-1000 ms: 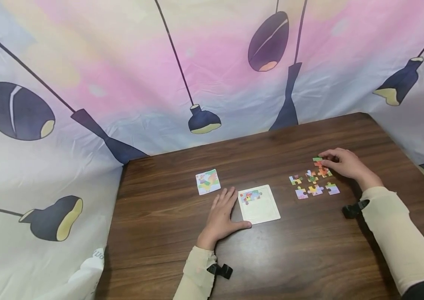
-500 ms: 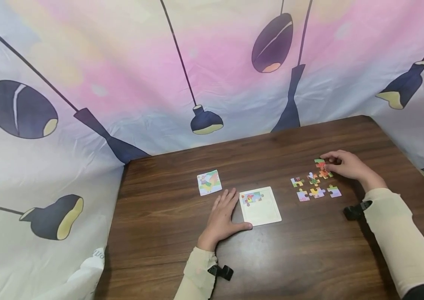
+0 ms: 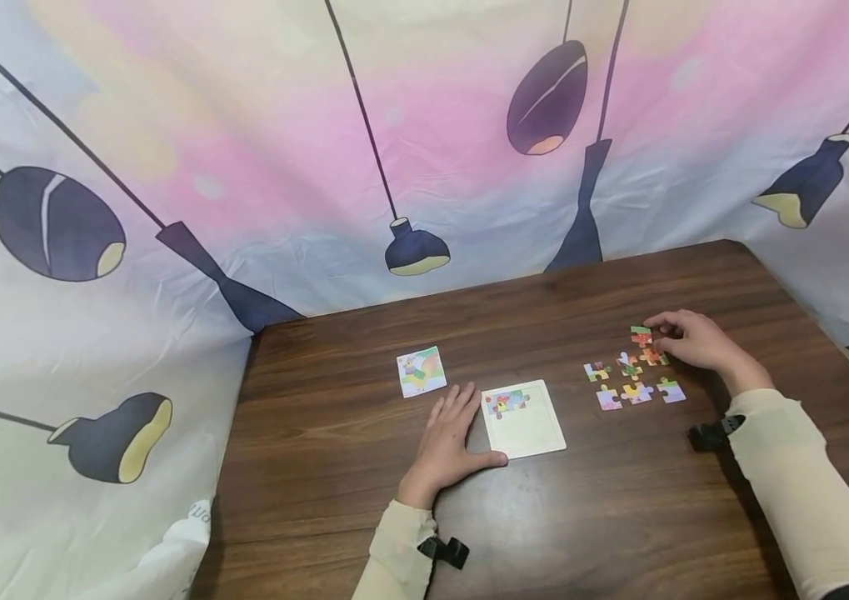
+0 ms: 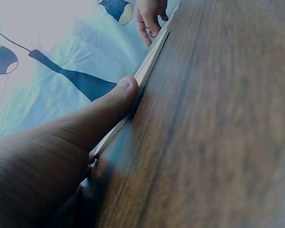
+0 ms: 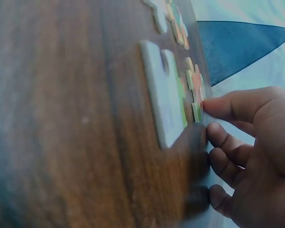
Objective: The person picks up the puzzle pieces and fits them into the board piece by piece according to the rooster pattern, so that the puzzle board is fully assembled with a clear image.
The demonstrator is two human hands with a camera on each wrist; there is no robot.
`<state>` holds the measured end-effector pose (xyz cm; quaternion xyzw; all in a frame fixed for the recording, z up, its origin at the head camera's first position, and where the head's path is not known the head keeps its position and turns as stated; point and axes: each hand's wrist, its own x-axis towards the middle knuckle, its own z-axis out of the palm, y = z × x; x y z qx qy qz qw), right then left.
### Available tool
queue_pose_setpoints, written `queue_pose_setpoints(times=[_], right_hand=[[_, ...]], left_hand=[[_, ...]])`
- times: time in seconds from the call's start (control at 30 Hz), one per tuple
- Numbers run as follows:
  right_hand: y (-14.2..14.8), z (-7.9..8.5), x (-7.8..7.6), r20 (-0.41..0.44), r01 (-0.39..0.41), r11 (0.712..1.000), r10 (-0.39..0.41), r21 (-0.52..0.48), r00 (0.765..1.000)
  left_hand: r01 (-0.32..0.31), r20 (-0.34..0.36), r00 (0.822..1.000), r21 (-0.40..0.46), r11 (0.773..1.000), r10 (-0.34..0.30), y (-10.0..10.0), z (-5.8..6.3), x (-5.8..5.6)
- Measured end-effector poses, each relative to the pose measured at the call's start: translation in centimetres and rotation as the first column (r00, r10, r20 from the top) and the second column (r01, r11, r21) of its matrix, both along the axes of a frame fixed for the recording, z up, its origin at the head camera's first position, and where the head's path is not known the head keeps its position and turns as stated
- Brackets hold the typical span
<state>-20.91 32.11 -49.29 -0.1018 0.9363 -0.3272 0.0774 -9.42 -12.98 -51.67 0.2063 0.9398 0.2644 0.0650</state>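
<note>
In the head view, my left hand (image 3: 448,442) lies on the table with fingers extended along the left side of a square white puzzle board (image 3: 532,433). Its thumb touches the board's lower edge. A few joined puzzle pieces (image 3: 508,403) sit in the board's upper left. At the right, my right hand (image 3: 701,343) is beside several loose pieces, fingers loosely bent. Its thumb touches the edge of an orange-red puzzle piece (image 3: 653,357), and the index fingertip is near a green and red puzzle piece (image 3: 641,337). In the right wrist view, the pale edge of a puzzle piece (image 5: 164,102) shows close up.
A small square picture card (image 3: 421,372) of a colourful bird lies left of the board. More loose puzzle pieces (image 3: 637,393) are grouped near my right hand. The brown wooden table (image 3: 304,467) meets a printed cloth (image 3: 282,167) at its back and left.
The head view has tilted slightly, so the table appears a little lower. Both hands stay in about the same places, and the puzzle pieces have not visibly moved.
</note>
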Motion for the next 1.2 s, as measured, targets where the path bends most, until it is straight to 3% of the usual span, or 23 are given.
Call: queue_pose_setpoints(times=[0.5,0.87,1.2], right_hand=[[0.1,0.9,-0.4,0.033,-0.041,0.999,0.041,-0.006,0.999],[-0.3,0.0,-0.5,0.007,-0.001,1.0,0.001,-0.001,1.0],[-0.7,0.1,-0.1,-0.029,-0.029,1.0,0.029,0.008,0.999]], left_hand=[[-0.007,0.009,1.0,-0.021,1.0,0.007,0.0,0.0,-0.4],[-0.004,0.017,1.0,-0.015,1.0,0.005,-0.1,-0.2,0.0],[-0.002,0.019,1.0,-0.01,1.0,0.002,-0.1,-0.2,-0.1]])
